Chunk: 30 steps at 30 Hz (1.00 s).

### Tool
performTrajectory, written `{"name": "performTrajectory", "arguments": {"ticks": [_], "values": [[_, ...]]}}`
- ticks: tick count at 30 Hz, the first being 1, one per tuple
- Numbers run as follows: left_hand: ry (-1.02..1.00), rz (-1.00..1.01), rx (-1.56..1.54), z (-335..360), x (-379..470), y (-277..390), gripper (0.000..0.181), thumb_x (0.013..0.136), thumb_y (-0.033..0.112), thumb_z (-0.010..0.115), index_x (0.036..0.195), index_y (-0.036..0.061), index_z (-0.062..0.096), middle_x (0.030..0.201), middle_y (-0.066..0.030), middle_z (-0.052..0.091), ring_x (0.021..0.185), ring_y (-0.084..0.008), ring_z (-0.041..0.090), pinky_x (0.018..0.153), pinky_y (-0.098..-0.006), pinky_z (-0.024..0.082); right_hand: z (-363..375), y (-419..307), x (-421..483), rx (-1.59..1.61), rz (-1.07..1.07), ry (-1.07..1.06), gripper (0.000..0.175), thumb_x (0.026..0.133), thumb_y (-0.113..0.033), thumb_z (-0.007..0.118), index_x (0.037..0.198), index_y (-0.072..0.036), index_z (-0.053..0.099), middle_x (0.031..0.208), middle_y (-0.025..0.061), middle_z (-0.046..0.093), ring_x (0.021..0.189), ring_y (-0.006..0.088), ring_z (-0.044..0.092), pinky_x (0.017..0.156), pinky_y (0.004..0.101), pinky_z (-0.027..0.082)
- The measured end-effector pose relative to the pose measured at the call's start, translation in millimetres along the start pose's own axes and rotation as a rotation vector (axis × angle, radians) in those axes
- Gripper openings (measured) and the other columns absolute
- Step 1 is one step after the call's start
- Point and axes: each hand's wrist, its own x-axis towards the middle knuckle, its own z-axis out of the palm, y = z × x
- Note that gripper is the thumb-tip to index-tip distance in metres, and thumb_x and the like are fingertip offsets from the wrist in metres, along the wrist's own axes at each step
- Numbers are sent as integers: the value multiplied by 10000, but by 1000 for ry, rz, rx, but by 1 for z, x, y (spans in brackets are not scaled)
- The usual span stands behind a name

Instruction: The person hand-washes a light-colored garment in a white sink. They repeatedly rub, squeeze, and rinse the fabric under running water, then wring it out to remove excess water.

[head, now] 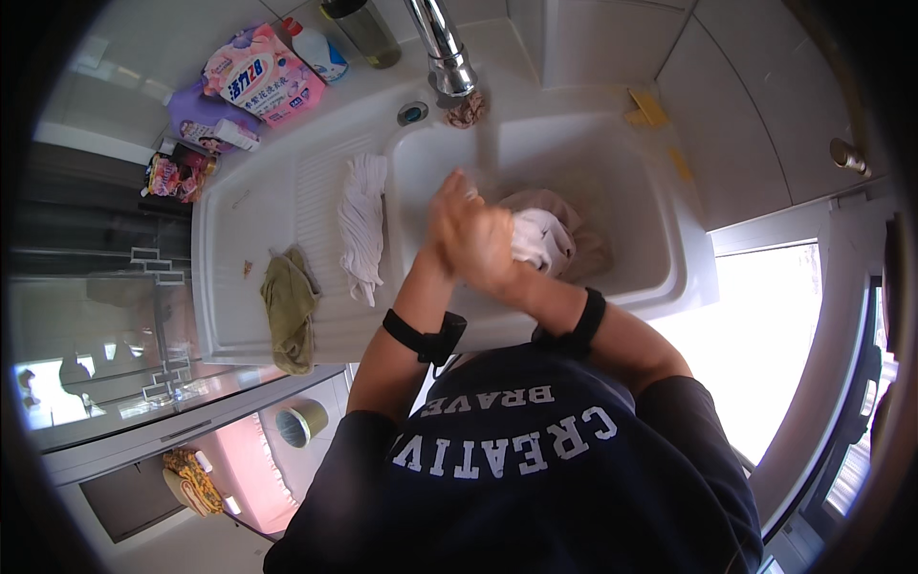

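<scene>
Over the left half of the white sink basin [645,251], my left hand [446,215] and my right hand [486,247] are pressed together, blurred. Their fingers overlap, and whether anything is between the palms cannot be seen. Just right of my right hand is a bunched, pale pink wet cloth [541,240]; I cannot tell whether the hand touches it. Part of a darker beige-pink cloth [549,201] lies under and behind it in the basin. Black straps circle both my forearms.
A chrome faucet [453,72] hangs over the basin's back edge. On the ribbed washboard lies a twisted white cloth [362,229]; an olive cloth [288,308] drapes over the front edge. A pink detergent pouch [265,79] and several bottles line the back left. A yellow holder [647,107] sits back right.
</scene>
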Motion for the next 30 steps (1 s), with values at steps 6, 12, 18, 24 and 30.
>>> {"name": "performTrajectory", "arguments": {"ticks": [6, 12, 18, 24, 30], "values": [[787, 32, 340, 25, -4, -20, 283, 924, 289, 509, 1064, 48, 561, 1010, -49, 593, 903, -145, 574, 767, -305, 479, 13, 40, 21, -144, 160, -110, 262, 861, -259, 542, 778, -15, 590, 678, 211, 606, 568, 298, 588, 498, 372, 466], [809, 124, 359, 53, 2, 20, 307, 903, 328, 564, 1063, 65, 561, 1010, -69, 602, 923, -194, 587, 824, -352, 480, 7, 106, 25, 651, 596, -265, 231, 887, -250, 550, 834, -31, 599, 761, 144, 620, 705, 153, 576, 657, 315, 458], [809, 192, 461, 19, -11, 30, 278, 897, 331, 580, 973, 64, 567, 962, -71, 608, 915, -200, 588, 827, -379, 483, -16, 77, 13, 800, 612, -199, 137, 889, -142, 542, 825, -25, 575, 758, 85, 601, 700, 145, 556, 653, 309, 462], [575, 86, 220, 11, -1, 11, 292, 917, 358, 537, 995, 78, 564, 922, -39, 594, 906, -184, 585, 786, -339, 489, 15, 35, 3, 374, 169, 65, 179, 883, -163, 532, 778, -21, 562, 704, 142, 593, 596, 278, 572, 563, 374, 470], [961, 77, 418, 26, 10, -14, 268, 945, 331, 480, 1051, 96, 553, 961, -24, 587, 879, -144, 584, 747, -294, 492, 3, 19, 19, 125, 442, 190, 276, 882, -218, 494, 710, -7, 541, 710, 240, 583, 612, 417, 573, 558, 481, 452]]}}
